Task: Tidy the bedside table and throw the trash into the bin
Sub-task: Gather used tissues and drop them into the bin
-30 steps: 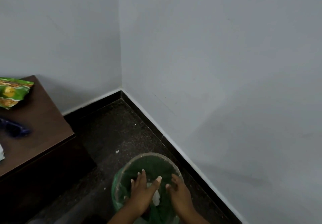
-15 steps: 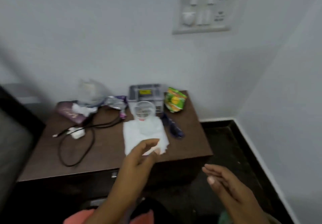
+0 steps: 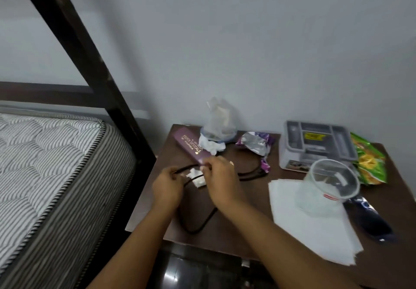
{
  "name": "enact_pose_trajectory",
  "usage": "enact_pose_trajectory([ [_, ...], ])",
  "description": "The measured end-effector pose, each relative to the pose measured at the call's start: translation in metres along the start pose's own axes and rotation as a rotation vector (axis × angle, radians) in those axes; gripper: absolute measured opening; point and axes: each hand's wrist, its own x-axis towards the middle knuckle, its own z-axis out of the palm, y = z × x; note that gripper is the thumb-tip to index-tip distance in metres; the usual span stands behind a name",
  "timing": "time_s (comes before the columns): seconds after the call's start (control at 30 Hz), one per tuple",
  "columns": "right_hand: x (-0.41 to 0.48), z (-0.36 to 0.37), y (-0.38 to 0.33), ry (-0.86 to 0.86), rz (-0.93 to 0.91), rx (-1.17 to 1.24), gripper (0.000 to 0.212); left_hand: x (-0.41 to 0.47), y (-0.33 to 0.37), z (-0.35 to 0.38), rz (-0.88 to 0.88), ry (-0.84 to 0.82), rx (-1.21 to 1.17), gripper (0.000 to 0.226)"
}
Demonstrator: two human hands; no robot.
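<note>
Both hands are working at the middle of the frame, over the left part of the brown surface (image 3: 225, 241). The left hand (image 3: 167, 187) is pinching the black cable (image 3: 195, 229) with curled fingers, and the right hand (image 3: 221, 183) is curling round the same cable just beside the white charger plug (image 3: 198, 179). The cable is looping toward the frame's lower edge. The purple glasses case (image 3: 189, 147) is lying just above the hands, its long axis running from upper left to lower right. Half a second ago both hands were hanging open, holding nothing.
</note>
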Motion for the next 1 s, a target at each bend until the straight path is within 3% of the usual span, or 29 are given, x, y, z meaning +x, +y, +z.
enact_pose_trajectory([
  [0.07, 0.014, 0.013, 0.002, -0.035, 0.052, -0.080, 0.016, 0.015, -0.002, 0.006, -0.034, -0.088, -0.003, 0.035],
  [0.17, 0.016, 0.026, 0.006, -0.076, 0.086, -0.150, 0.015, 0.025, -0.006, 0.012, -0.082, -0.116, -0.105, 0.019],
  [0.43, 0.010, 0.031, 0.008, -0.046, 0.158, -0.053, 0.022, 0.024, -0.011, 0.014, -0.102, -0.224, -0.226, 0.002],
  [0.53, 0.006, 0.024, 0.003, -0.030, 0.162, 0.044, 0.020, 0.016, -0.006, 0.012, -0.075, -0.190, -0.282, 0.013],
  [0.63, 0.013, 0.011, 0.002, 0.132, 0.088, 0.174, 0.009, 0.007, 0.001, -0.002, -0.065, -0.119, -0.421, 0.018],
  [0.7, 0.025, 0.004, 0.005, 0.227, 0.065, 0.193, 0.016, 0.002, 0.006, -0.012, -0.061, -0.081, -0.516, 0.013],
  [0.83, 0.045, 0.005, 0.012, 0.161, 0.073, 0.103, 0.045, -0.005, 0.019, -0.024, -0.037, -0.007, -0.619, 0.008],
  [1.0, 0.055, 0.017, 0.018, 0.171, 0.098, 0.050, 0.031, -0.008, 0.027, -0.022, -0.064, -0.034, -0.700, 0.011],
])
